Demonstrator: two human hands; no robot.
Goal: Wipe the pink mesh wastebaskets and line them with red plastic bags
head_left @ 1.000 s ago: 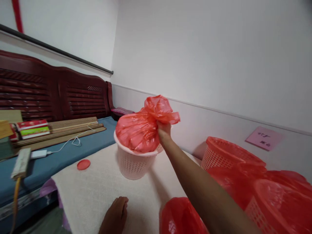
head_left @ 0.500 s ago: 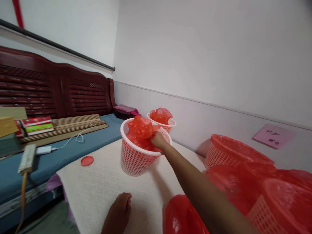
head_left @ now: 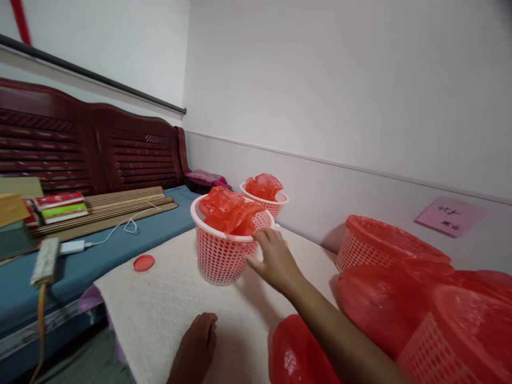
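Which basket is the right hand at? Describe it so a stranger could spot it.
On the cream-covered table, two white mesh baskets stand toward the far end. It is the nearer basket, with the right hand at its side and a crumpled red bag inside. The farther basket sits behind it, and the red baskets to the right are red all over.

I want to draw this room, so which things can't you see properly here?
Head view, pink paper note: writing too small to read.
Head view, far white mesh plastic basket: lower part hidden behind the near white mesh plastic basket.
Head view, left hand: wrist cut off by the bottom edge.
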